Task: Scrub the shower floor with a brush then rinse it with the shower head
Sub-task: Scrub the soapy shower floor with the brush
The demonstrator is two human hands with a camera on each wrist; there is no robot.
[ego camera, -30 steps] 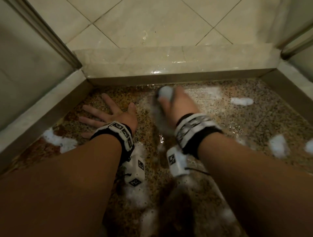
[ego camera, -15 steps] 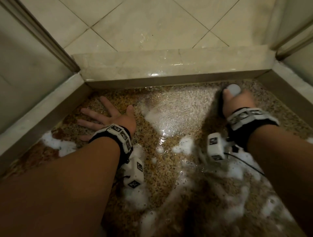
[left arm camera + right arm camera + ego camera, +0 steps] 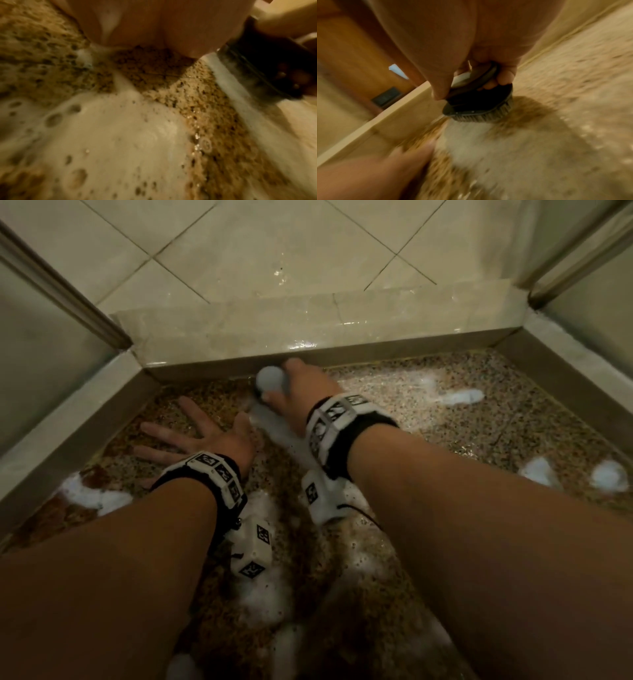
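The speckled brown shower floor [image 3: 445,419] is wet, with patches of white foam [image 3: 460,397]. My right hand [image 3: 301,392] grips a scrub brush [image 3: 270,380] by its handle, near the far curb at the middle. In the right wrist view the brush [image 3: 479,106] is dark with grey bristles pressed onto the floor [image 3: 573,94]. My left hand [image 3: 191,436] lies flat on the floor with fingers spread, just left of the brush. The left wrist view shows foam [image 3: 111,128] on the floor below the palm. No shower head is in view.
A pale stone curb [image 3: 308,333] runs along the far side, with tiled bathroom floor [image 3: 257,251] beyond it. Glass panels with metal frames stand at the left [image 3: 51,344] and right [image 3: 589,302]. More foam clumps [image 3: 609,474] lie at the right.
My right hand swept the brush from the middle to the far right, then back left to the curb near my left hand. The left hand has stayed flat in place.
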